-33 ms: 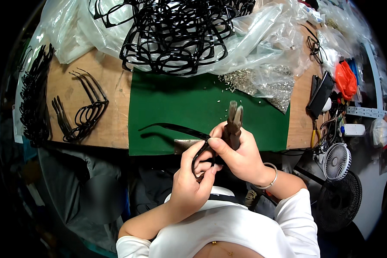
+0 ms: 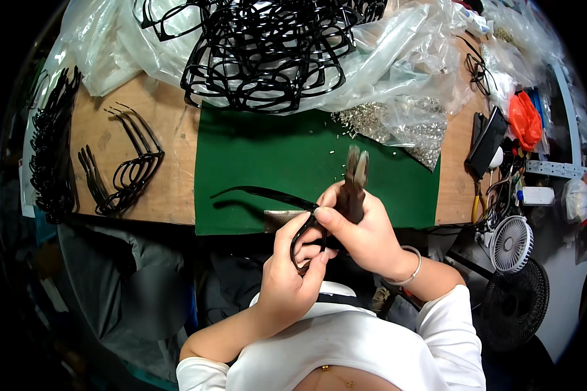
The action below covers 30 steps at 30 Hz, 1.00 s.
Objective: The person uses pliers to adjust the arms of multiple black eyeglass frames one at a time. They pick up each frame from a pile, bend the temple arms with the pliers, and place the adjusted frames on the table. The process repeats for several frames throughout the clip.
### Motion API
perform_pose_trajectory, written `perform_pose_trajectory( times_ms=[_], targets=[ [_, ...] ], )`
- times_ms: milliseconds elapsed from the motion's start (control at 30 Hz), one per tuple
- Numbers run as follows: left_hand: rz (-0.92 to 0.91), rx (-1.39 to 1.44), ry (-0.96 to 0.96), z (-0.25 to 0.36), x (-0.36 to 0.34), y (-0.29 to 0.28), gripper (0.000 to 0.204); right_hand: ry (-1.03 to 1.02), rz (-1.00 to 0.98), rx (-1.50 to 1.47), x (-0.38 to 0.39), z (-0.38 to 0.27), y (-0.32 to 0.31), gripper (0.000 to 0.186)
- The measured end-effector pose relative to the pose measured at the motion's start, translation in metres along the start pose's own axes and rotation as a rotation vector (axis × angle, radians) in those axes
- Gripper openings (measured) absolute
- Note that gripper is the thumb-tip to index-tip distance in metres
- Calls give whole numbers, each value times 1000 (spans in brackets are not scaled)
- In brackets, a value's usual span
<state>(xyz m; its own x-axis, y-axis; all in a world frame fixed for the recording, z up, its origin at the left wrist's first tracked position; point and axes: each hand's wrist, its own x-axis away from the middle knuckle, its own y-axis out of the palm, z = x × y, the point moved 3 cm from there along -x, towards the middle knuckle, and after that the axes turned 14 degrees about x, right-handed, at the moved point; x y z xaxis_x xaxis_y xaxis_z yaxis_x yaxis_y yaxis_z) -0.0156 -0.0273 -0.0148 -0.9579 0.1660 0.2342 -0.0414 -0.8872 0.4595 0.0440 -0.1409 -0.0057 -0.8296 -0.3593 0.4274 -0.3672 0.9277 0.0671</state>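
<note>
My left hand is closed round the rim of a black eyeglass frame, whose temple reaches out to the left above the mat's near edge. In my right hand is a pair of metal pliers, jaws pointing away from me. The thumb of that hand also presses on the corner where the temple meets the rim. My fingers hide the rest of the frame and the pliers' handles. A textured grey metal piece sticks out at the mat's edge, just beyond my left hand.
A green mat covers the table's middle. Beyond it, black frames are heaped on clear plastic. Small metal parts spill from a bag at the mat's far right. More frames stand left; a small white fan is at right.
The pliers have shifted very slightly, their tips a little farther from me. Both hands and the eyeglass frame are otherwise as before.
</note>
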Motion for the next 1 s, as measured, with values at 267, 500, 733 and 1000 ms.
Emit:
perform_pose_trajectory(
  times_ms=[267,500,733,1000],
  targets=[
    [-77,246,-304,32,-1,-12,49,157,-207,-58,-3,-17,-1,17],
    [-31,334,-304,38,4,-15,51,149,-221,-97,-3,-16,8,18],
    [-101,373,-295,44,8,-19,51,136,-250,-153,1,-20,5,22],
    [-130,344,-445,49,15,-29,43,77,-668,754,18,-26,-22,31]
  ],
)
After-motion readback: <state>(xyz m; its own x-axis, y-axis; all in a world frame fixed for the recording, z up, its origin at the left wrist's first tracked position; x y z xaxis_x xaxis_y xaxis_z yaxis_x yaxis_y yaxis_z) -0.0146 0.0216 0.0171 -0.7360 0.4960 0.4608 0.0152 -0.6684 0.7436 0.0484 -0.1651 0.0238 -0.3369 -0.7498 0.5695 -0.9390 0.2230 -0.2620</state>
